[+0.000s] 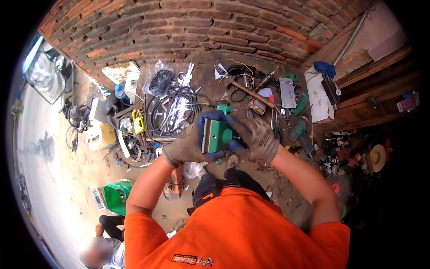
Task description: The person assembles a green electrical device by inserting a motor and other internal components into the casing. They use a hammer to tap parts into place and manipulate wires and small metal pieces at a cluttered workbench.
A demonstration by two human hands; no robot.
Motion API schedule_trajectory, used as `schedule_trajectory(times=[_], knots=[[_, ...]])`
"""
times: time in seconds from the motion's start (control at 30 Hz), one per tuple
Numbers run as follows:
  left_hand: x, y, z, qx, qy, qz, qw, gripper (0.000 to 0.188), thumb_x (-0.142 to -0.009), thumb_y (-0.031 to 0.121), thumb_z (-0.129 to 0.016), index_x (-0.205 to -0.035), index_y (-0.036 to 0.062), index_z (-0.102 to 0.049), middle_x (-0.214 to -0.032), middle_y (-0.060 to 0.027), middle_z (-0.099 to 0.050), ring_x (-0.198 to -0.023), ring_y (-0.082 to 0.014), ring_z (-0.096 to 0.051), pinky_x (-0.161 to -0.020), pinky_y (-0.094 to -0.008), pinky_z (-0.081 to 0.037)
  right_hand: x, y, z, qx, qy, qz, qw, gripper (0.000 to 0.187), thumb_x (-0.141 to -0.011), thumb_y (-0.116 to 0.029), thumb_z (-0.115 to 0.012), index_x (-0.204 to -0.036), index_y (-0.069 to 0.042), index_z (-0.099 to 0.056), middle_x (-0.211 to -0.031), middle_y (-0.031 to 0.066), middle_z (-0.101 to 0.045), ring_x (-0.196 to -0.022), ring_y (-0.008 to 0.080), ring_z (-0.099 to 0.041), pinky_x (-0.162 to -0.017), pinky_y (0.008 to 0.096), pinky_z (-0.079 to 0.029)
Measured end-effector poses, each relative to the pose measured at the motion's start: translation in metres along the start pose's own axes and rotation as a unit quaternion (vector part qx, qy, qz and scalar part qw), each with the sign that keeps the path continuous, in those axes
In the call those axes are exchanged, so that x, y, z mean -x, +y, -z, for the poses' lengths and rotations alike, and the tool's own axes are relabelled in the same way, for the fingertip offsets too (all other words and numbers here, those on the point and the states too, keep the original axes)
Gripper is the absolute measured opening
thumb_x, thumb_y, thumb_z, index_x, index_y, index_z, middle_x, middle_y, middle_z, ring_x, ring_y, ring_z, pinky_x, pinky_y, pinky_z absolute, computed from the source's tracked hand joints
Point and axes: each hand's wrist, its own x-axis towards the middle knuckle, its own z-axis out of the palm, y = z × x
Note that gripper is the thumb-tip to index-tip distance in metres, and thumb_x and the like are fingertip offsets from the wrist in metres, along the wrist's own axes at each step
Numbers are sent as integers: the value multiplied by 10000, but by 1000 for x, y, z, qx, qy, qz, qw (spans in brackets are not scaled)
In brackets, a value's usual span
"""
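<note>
In front of my chest, above the near edge of the workbench, I hold a green power sander [219, 136] with a flat, brown-edged base plate turned to the left. My left hand [186, 141], in a grey-brown glove with blue fingers, wraps round the base-plate side. From the right, my right hand [259, 138], gloved alike, closes its thumb and fingers on the tool's other side. The glove partly hides the dark part there. Just beyond the sander, a small green piece [224, 109] shows; I cannot tell whether it belongs to the tool.
The wooden workbench [214, 80] meets a brick wall [192, 27]. On it are coiled black cable [154, 117], a hammer [251, 93] and a metal plate [287, 93]. A green drill [299, 129] lies to the right. A green bucket [117, 197] and another person [114, 246] are at lower left.
</note>
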Motion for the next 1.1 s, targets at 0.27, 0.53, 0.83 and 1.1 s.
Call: schedule_trajectory(times=[0.27, 0.53, 0.83, 1.1], knots=[[-2, -8, 5, 46, -7, 33, 998, 1042, -664, 229, -956, -1489, 57, -342, -1396, -156, -528, -1276, -272, -564, -1073, -411, -467, -10, -5, -9, -247, 10, -173, 953, 650, -1006, -419, -616, -1479, 12, -502, -1276, 266, -654, -1185, 387, -649, -1009, 433, -511], [-9, -1, 0, 58, 4, 57, 997, 1034, -664, 235, -958, -1484, 55, -356, -1400, -148, -561, -1281, -276, -575, -1086, -400, -462, -10, 5, -18, -433, 39, -232, 870, 600, -999, -345, -638, -1457, 23, -517, -1334, 282, -620, -1129, 379, -680, -954, 428, -546], [-15, -41, -17, -32, 43, 39, 998, 1215, -642, 251, -981, -1592, 37, -255, -1478, -137, -505, -1354, -265, -521, -1148, -408, -419, -12, 16, -25, -299, 161, -105, 935, 410, -1026, -283, -617, -1309, 12, -612, -1112, 148, -706, -866, 206, -697, -776, 386, -583], [-56, -12, -13, 137, 28, 123, 983, 1230, -744, 132, -904, -1672, 73, -99, -1555, -99, -444, -1388, -195, -461, -1159, -352, -383, -37, 28, -5, -688, 192, -359, 601, 382, -1051, -439, -562, -1205, -117, -698, -783, -16, -631, -574, 91, -495, -496, 261, -380]])
